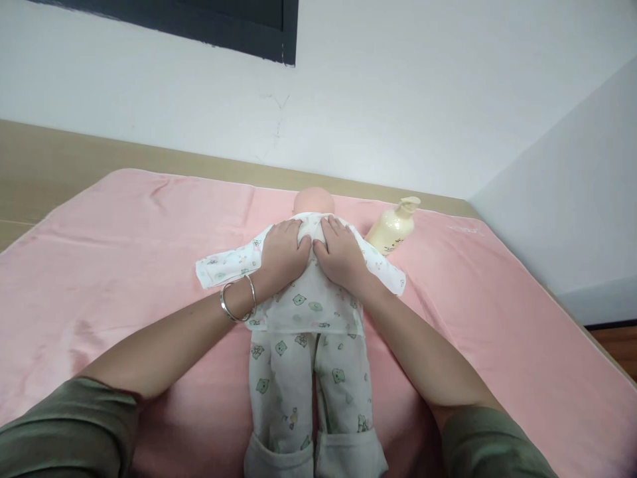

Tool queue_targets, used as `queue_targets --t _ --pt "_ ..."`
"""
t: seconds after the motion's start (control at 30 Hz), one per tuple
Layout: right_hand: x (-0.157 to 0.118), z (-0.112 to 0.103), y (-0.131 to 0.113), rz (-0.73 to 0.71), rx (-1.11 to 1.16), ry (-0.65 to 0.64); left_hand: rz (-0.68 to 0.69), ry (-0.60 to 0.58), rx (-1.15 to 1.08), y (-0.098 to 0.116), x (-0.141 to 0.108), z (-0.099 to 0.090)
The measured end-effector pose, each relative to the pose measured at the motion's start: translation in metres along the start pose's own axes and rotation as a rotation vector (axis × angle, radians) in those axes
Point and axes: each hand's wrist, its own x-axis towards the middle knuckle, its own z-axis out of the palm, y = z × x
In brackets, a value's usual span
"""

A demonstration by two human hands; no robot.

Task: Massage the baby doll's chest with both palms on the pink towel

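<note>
A baby doll (314, 199) in a white printed top (313, 309) and matching trousers (286, 392) lies stretched out, its bald head at the far end. The front of its face does not show. My left hand (286, 251) rests flat on the left side of the doll's upper body, fingers extended toward the shoulder. On the right side lies my right hand (341, 251), also flat with fingers stretched out. Both thumbs point inward and nearly meet at the middle. The doll's sleeves spread out to either side beyond my hands.
A pink mat (149, 265) lies under the doll. To the right of its head, a cream pump bottle (391, 229) leans over beside the sleeve. Behind the mat run a wooden surface edge (199, 159) and a white wall (398, 99) with a dark frame (239, 30).
</note>
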Motion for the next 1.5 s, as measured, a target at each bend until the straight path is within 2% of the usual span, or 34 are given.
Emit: queue_targets --t 0.37,0.5,0.67,0.77,0.93,1.0,1.13,1.2,1.27,1.37,1.5 --pt "-0.003 0.006 0.001 -0.004 0.03 0.021 0.004 -0.057 0.034 0.002 0.0 -0.005" --pt "0.004 -0.001 0.007 -0.029 0.063 -0.014 0.063 -0.031 0.053 0.009 -0.013 -0.004" --pt "0.007 -0.014 0.011 -0.058 0.084 -0.084 0.106 0.001 -0.049 0.016 -0.027 0.002" --pt "-0.009 -0.012 -0.005 -0.06 -0.031 -0.016 0.077 -0.042 -0.121 0.009 -0.016 0.001" --pt "-0.036 -0.004 -0.029 -0.142 -0.108 0.112 -0.063 -0.082 -0.188 -0.009 0.011 -0.007" --pt "-0.032 -0.003 -0.025 -0.133 -0.067 0.104 -0.061 -0.08 -0.136 -0.008 0.01 -0.007" --pt "-0.001 -0.002 0.002 -0.033 0.038 0.044 0.092 -0.01 0.026 0.007 -0.011 -0.004" --pt "0.011 -0.002 0.013 0.017 0.053 0.019 0.164 0.032 0.045 0.013 -0.022 -0.001" --pt "0.014 -0.003 0.015 0.038 0.027 0.005 0.178 0.035 0.036 0.015 -0.024 0.0" --pt "-0.002 -0.005 0.0 0.016 -0.084 0.021 0.111 -0.015 -0.01 0.008 -0.014 -0.001" --pt "-0.031 -0.007 -0.025 -0.03 -0.211 0.104 -0.035 -0.074 -0.075 -0.005 0.006 -0.005"
